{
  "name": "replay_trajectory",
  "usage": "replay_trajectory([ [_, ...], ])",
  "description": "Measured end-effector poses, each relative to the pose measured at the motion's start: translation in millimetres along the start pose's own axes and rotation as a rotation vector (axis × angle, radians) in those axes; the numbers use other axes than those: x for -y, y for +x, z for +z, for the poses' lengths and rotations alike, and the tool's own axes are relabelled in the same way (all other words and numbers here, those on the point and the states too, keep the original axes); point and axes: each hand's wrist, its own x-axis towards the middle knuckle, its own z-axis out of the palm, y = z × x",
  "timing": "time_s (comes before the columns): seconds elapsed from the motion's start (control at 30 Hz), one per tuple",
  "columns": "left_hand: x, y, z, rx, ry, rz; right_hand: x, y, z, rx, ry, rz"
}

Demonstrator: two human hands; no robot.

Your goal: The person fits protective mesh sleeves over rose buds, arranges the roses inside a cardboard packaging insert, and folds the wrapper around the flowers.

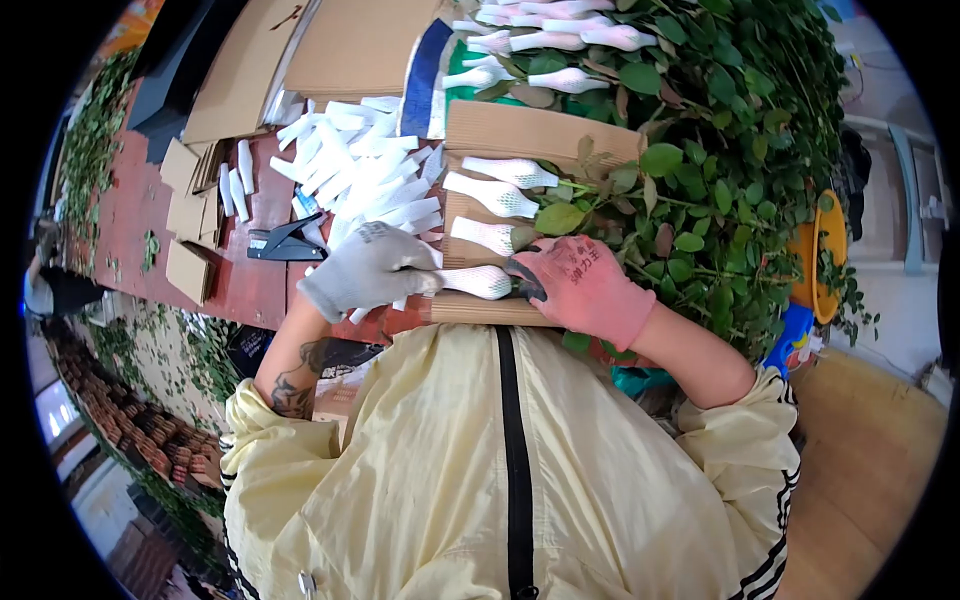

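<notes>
My left hand [372,270], in a grey glove, pinches the left end of a white foam net sleeve [476,282]. At the sleeve's right end is my right hand [585,285], in a pink glove with dark fingertips, closed around the stem side, where the fingers hide what they grip. This sleeved flower lies across the near part of a corrugated cardboard sheet [545,125]. Just beyond it on the cardboard are several more sleeved flowers [490,195], their leafy stems pointing right.
Loose white sleeves [350,160] are piled left of the cardboard, beside a black stapler [287,242]. Folded cardboard pieces [190,220] stand on the red table [120,215]. Dense leafy stems [740,150] fill the right side, near a yellow object [826,258].
</notes>
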Motion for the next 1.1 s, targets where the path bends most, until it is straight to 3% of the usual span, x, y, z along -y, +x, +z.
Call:
replay_trajectory([
  [0.07,-5,-3,-5,0.039,-0.034,-0.112,2,4,-4,0.007,0.103,-0.001],
  [0.1,-15,-3,-11,0.113,-0.082,-0.217,3,9,-11,0.125,0.135,0.038],
  [0.2,0,-9,-2,0.032,-0.047,-0.079,4,9,-12,0.121,0.126,0.029],
  [0.23,-1,-10,-4,0.071,-0.12,-0.208,4,7,-9,0.12,0.121,0.024],
  [0.27,2,-10,-6,0.077,-0.113,-0.208,3,4,0,0.015,0.061,-0.017],
  [0.33,10,-11,-11,0.037,0.074,-0.081,2,1,6,-0.095,0.0,-0.055],
  [0.4,6,-19,-23,0.03,0.179,-0.112,3,1,7,-0.12,-0.007,-0.061],
  [0.47,-6,-29,-28,-0.053,0.394,-0.489,6,3,-1,-0.043,-0.017,-0.039],
  [0.53,-20,-35,-26,-0.159,0.51,-0.434,7,7,-5,0.037,-0.029,-0.027],
  [0.6,-59,-22,-17,-0.387,0.554,-0.11,5,9,-7,0.032,0.003,-0.076],
  [0.67,-80,-16,7,-0.377,0.625,0.091,4,5,-12,-0.063,-0.025,-0.131],
  [0.73,-96,-4,22,-0.247,0.458,0.103,6,2,-15,-0.153,-0.069,-0.179],
  [0.77,-88,0,36,-0.319,0.493,0.191,8,0,-15,-0.155,-0.084,-0.153],
  [0.93,-85,3,52,-0.299,0.607,0.109,8,3,-29,-0.184,-0.052,-0.182],
  [0.97,-86,2,51,-0.283,0.629,0.097,16,15,-46,-0.03,-0.028,-0.063],
  [1.1,-81,0,56,-0.303,0.703,0.107,10,18,-39,-0.003,-0.129,0.037],
])
